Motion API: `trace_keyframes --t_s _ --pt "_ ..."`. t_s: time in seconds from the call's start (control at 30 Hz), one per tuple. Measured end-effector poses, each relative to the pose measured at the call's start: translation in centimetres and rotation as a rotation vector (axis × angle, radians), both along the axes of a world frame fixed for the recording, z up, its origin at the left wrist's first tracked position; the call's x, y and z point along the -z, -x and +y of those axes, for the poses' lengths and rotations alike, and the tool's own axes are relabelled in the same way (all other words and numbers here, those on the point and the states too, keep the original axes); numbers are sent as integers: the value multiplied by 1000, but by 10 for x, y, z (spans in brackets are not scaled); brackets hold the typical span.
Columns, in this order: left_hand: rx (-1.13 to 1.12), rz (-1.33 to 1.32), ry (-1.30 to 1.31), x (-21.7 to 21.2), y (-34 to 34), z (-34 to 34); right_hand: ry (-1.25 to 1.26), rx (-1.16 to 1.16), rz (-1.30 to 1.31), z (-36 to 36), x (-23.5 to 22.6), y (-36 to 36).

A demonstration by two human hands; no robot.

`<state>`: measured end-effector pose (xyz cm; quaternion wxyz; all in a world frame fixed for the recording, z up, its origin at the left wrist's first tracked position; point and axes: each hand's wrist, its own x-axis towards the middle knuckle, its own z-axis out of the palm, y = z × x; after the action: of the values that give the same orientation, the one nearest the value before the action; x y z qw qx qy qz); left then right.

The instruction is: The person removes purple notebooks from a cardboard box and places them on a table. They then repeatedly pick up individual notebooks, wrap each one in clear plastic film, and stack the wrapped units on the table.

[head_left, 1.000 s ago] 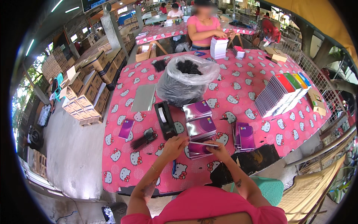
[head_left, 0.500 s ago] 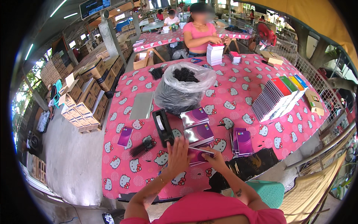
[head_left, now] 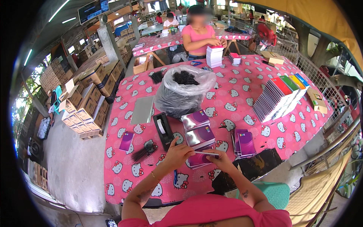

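Note:
Both my hands are on a small purple box (head_left: pixel 198 159) at the near edge of the pink patterned table (head_left: pixel 242 98). My left hand (head_left: pixel 176 153) grips its left side, the thumb pointing up toward a black tape dispenser (head_left: pixel 163 130). My right hand (head_left: pixel 220 158) holds its right end, pinching a thin flap. Two more shiny purple boxes (head_left: pixel 197 128) lie just beyond it. A small pile of the same purple boxes (head_left: pixel 245 143) sits to the right.
A clear bag of black items (head_left: pixel 184 90) stands mid-table, a grey sheet (head_left: pixel 143 109) to its left. A black hairbrush (head_left: pixel 145 150) and a purple box (head_left: pixel 126 140) lie left. Coloured packs (head_left: pixel 281 96) are fanned right. A person (head_left: pixel 198 32) works opposite. Cardboard cartons (head_left: pixel 85 102) stack left.
My left hand, raised open over the tape dispenser half a second ago, has come down onto the box's left side. The right hand stays at its right end.

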<state>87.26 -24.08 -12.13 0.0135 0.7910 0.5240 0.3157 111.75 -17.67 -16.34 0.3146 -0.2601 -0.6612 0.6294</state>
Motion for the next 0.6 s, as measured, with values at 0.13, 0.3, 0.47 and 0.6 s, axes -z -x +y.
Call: trace_keyframes --t_s 0.13,0.3,0.47,0.6 --pt "8 5 26 -10 4 -6 -70 -46 -38 5 -9 -3" --pt "4 35 -146 -14 -1 -10 -66 -61 -28 3 -7 -2" --pt "-62 -26 -133 -17 -6 -15 19 -72 19 0 -23 0" --pt "-87 70 -98 -21 -1 -14 -14 -53 11 2 -15 -4"
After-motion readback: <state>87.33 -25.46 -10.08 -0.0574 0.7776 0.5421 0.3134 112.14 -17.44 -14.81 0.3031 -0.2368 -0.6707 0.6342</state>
